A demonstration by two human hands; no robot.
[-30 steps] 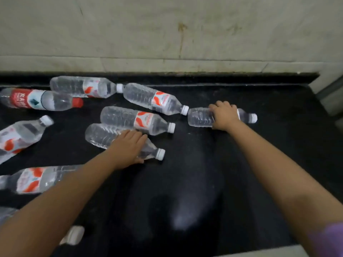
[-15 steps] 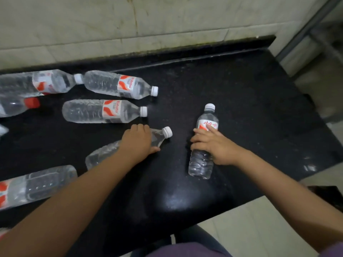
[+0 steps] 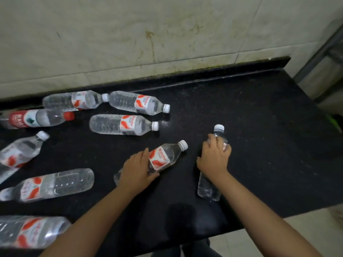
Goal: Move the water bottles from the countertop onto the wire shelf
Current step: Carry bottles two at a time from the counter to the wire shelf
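Several clear water bottles lie on the black countertop (image 3: 250, 127). My left hand (image 3: 136, 170) grips a white-capped bottle (image 3: 167, 154) around its middle, its cap pointing up-right. My right hand (image 3: 215, 156) grips another clear bottle (image 3: 208, 188) near its neck, cap pointing away from me. Further bottles lie at the back: one (image 3: 122, 125), one (image 3: 137, 102) and one (image 3: 74, 100). A red-capped bottle (image 3: 35, 118) lies at the far left. The wire shelf shows only as a grey frame (image 3: 323, 52) at the right edge.
More bottles lie at the left: one (image 3: 20, 153), one (image 3: 53, 184) and one (image 3: 31, 231) by my left forearm. A stained tiled wall (image 3: 148, 34) rises behind the counter. Pale floor (image 3: 278, 238) lies past the counter's front edge.
Both hands have pulled their bottles toward me and closed round them. The left bottle has rolled so that its label shows. The view has swung back left.
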